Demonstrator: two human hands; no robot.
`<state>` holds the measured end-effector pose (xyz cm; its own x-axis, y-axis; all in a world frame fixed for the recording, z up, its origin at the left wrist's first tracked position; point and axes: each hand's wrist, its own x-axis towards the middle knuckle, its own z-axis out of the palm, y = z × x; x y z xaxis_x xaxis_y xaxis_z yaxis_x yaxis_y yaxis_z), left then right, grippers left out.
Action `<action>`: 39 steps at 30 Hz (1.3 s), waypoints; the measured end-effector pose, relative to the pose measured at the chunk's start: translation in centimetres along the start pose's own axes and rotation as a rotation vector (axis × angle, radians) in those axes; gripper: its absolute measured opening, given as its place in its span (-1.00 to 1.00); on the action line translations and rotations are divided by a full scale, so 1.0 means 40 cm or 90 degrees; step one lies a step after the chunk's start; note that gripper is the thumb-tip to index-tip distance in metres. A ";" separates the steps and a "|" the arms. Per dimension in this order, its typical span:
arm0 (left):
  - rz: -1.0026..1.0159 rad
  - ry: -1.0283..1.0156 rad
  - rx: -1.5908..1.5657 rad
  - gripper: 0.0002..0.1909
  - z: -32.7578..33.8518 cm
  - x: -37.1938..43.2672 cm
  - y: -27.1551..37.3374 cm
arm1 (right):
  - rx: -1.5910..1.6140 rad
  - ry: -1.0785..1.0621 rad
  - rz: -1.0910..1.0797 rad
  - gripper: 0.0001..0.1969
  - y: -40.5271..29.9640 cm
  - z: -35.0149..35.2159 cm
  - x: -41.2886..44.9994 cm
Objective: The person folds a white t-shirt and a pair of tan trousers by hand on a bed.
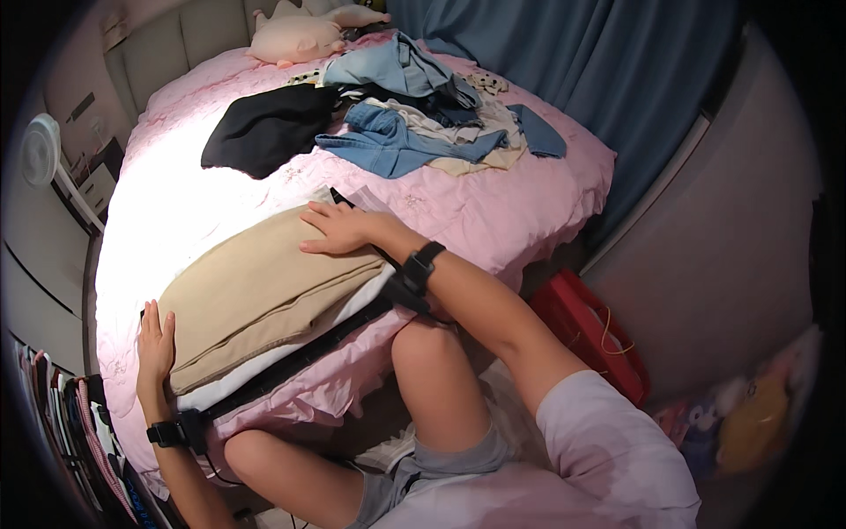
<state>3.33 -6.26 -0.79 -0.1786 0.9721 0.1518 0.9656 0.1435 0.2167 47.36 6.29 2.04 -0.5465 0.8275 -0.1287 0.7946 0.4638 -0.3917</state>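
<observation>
Folded beige trousers (258, 284) lie across the near edge of the bed, on top of a white garment (211, 391) and a black item (291, 357). My left hand (156, 344) rests against their left end, its fingers pointing away from me. Near the other end, my right hand (337, 228) lies flat on the beige cloth with spread fingers. Neither hand grips anything. Both wrists wear black straps with small devices. Beyond the trousers lie a black garment (268, 129), blue denim jeans (396, 139) and a light blue denim garment (396, 66) in a loose pile.
A pink quilt (462, 225) covers the bed. A pink plush toy (297, 36) sits by the headboard. Blue curtains (562, 59) hang at the back right. A red bag (588, 330) stands right of the bed, a white fan (41, 151) at the left. Hanging clothes (86, 443) are at lower left.
</observation>
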 end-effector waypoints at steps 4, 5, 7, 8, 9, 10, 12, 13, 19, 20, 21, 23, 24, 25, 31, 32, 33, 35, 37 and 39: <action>-0.029 -0.057 0.023 -0.31 0.000 0.019 -0.010 | 0.002 -0.032 -0.034 -0.18 0.030 -0.056 0.027; -0.028 -0.051 0.017 -0.31 -0.005 0.018 -0.018 | 0.015 -0.057 -0.049 -0.22 0.027 -0.079 0.031; -0.013 -0.046 0.001 -0.31 0.017 0.031 -0.007 | 0.125 -0.030 -0.130 -0.39 0.106 -0.072 0.067; -0.015 -0.041 -0.006 -0.31 0.021 0.030 -0.009 | 0.196 -0.051 -0.100 -0.41 0.119 -0.069 0.074; -0.016 -0.037 -0.012 -0.31 0.021 0.027 -0.014 | 0.264 -0.072 -0.068 -0.44 0.120 -0.077 0.068; -0.023 -0.031 -0.016 -0.30 0.021 0.020 -0.018 | 0.267 -0.073 -0.073 -0.44 0.130 -0.067 0.073; -0.027 -0.017 -0.017 -0.33 0.002 -0.002 0.002 | 0.249 0.002 -0.163 -0.47 0.147 -0.044 0.079; -0.030 -0.016 -0.015 -0.33 -0.003 -0.012 0.013 | 0.250 0.001 -0.167 -0.47 0.156 -0.039 0.070; -0.020 0.011 -0.082 -0.38 -0.007 -0.027 0.048 | 0.536 -0.131 -0.091 -0.59 0.190 -0.112 0.023; -0.012 0.011 -0.076 -0.39 -0.004 -0.022 0.032 | 0.540 -0.120 -0.113 -0.61 0.214 -0.114 0.042; -0.018 0.011 -0.079 -0.39 -0.005 -0.022 0.021 | 0.538 -0.126 -0.113 -0.61 0.226 -0.127 0.054; 0.003 0.022 -0.085 -0.40 -0.003 -0.029 0.011 | 0.501 -0.120 -0.070 -0.64 0.271 -0.155 0.059; -0.010 0.014 -0.089 -0.41 -0.006 -0.028 0.036 | 0.541 -0.047 -0.059 -0.69 0.314 -0.168 0.058; -0.011 0.009 -0.092 -0.41 -0.004 -0.027 0.040 | 0.461 0.078 -0.006 -0.68 0.364 -0.188 0.070; -0.012 0.011 -0.101 -0.41 -0.010 -0.030 0.063 | -0.057 0.701 0.233 -0.64 0.628 -0.182 0.059; -0.012 0.019 -0.111 -0.42 -0.013 -0.031 0.058 | -0.076 0.651 0.286 -0.63 0.660 -0.164 0.066; -0.020 0.017 -0.115 -0.42 -0.012 -0.034 0.055 | -0.097 0.594 0.340 -0.62 0.672 -0.149 0.069; -0.020 0.026 -0.096 -0.43 -0.016 -0.032 0.054 | -0.126 0.576 0.340 -0.57 0.697 -0.147 0.091; -0.022 0.025 -0.083 -0.43 -0.016 -0.039 0.041 | -0.066 0.548 0.353 -0.53 0.671 -0.145 0.098; -0.026 0.026 -0.105 -0.43 -0.009 -0.036 0.041 | -0.078 0.522 0.356 -0.52 0.687 -0.152 0.093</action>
<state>5.10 -7.50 -0.30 -0.2277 0.9574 0.1778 0.9140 0.1472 0.3780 68.78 24.05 -3.66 0.2294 0.8778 0.4206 0.9288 -0.0682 -0.3641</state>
